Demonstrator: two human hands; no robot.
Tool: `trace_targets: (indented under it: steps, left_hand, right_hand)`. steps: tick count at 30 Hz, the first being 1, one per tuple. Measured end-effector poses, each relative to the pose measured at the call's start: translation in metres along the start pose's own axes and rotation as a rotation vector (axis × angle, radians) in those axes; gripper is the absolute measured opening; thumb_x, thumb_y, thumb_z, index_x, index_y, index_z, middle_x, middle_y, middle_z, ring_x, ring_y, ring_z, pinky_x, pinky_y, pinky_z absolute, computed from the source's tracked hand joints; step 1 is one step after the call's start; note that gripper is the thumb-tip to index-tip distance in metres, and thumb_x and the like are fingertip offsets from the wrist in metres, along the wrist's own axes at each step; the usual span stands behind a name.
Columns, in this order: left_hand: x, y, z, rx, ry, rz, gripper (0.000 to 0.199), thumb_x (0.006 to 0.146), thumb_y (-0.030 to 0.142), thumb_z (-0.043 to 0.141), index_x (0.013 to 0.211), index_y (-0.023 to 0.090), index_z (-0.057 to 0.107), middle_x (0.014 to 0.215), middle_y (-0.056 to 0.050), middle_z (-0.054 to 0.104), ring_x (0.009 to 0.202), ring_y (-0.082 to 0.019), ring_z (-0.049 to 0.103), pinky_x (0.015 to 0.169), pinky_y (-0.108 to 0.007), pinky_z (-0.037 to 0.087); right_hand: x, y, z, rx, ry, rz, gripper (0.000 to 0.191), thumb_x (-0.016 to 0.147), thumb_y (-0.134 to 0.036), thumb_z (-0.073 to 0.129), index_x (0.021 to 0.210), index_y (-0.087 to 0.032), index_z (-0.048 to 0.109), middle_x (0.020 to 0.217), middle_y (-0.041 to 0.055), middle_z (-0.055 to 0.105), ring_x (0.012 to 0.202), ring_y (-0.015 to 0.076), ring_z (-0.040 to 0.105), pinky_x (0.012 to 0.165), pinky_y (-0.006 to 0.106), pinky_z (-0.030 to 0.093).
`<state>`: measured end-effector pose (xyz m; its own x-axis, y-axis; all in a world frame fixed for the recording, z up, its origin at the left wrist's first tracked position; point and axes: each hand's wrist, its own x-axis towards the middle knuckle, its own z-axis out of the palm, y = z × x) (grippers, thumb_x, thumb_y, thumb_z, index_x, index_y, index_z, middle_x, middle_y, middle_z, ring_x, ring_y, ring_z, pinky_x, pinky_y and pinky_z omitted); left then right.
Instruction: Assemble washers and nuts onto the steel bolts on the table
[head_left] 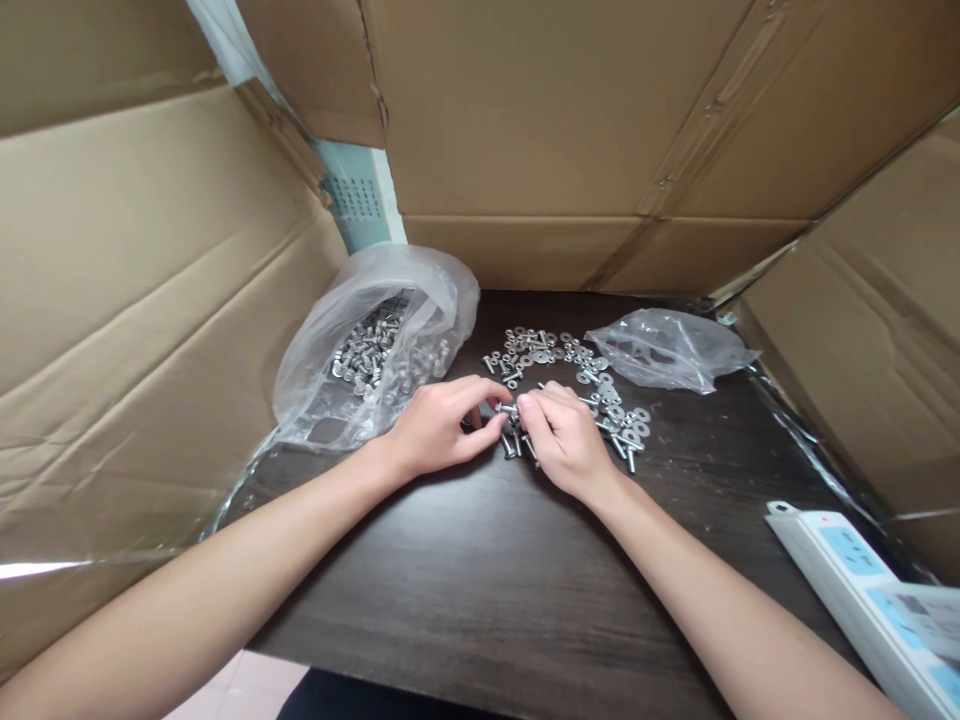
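A small silver bolt (509,408) spans the gap between my two hands above the dark table. My left hand (450,422) pinches its head end between thumb and forefinger. From the other side, my right hand (564,438) has its fingers closed around the bolt's other end; whether a nut or washer is there is hidden. Loose bolts (511,446) lie just below and between the hands. Beyond and to the right of my right hand spread washers (634,425), nuts and more bolts in a scattered heap.
An open clear plastic bag (442,290) holding many bolts (367,350) stands at the left. Another clear bag (667,345) lies flat at the back right. A white power strip (847,590) sits at the right front. Cardboard walls (525,120) enclose the dark table (450,570).
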<state>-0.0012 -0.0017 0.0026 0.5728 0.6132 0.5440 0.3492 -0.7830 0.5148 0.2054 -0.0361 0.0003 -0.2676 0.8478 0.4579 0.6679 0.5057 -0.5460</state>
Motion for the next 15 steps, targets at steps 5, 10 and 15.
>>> trace_targets:
  steps: [5,10,15]
  left_hand:
    - [-0.0002,-0.0008,0.0002,0.009,0.013,-0.010,0.016,0.096,0.026,0.063,0.109,0.018,0.068,0.092,-0.001,0.073,0.065,-0.009,0.066,0.068,-0.023,0.051]
    - [-0.0006,-0.0018,0.0004,0.017,0.019,-0.006,0.014,0.096,0.027,0.065,0.106,0.018,0.068,0.089,0.000,0.072,0.065,-0.009,0.066,0.066,-0.022,0.050]
    - [-0.0001,-0.0016,0.0006,0.020,0.029,0.003,0.013,0.095,0.026,0.067,0.104,0.017,0.067,0.088,0.001,0.072,0.065,-0.008,0.065,0.066,-0.021,0.049]
  right_hand:
    - [-0.0007,-0.0012,-0.0003,0.041,0.047,0.019,0.033,0.109,-0.030,0.039,0.081,-0.020,0.053,0.077,0.0030,0.062,0.074,0.0188,0.052,0.073,0.036,0.034]
    - [-0.0013,-0.0022,-0.0011,0.058,0.055,0.011,0.021,0.107,-0.026,0.044,0.095,-0.020,0.060,0.089,0.0025,0.067,0.081,0.0179,0.060,0.077,0.035,0.038]
    - [-0.0014,-0.0011,-0.0006,0.050,0.030,-0.007,0.019,0.106,-0.026,0.045,0.097,-0.020,0.061,0.093,0.0026,0.070,0.085,0.0193,0.062,0.079,0.036,0.038]
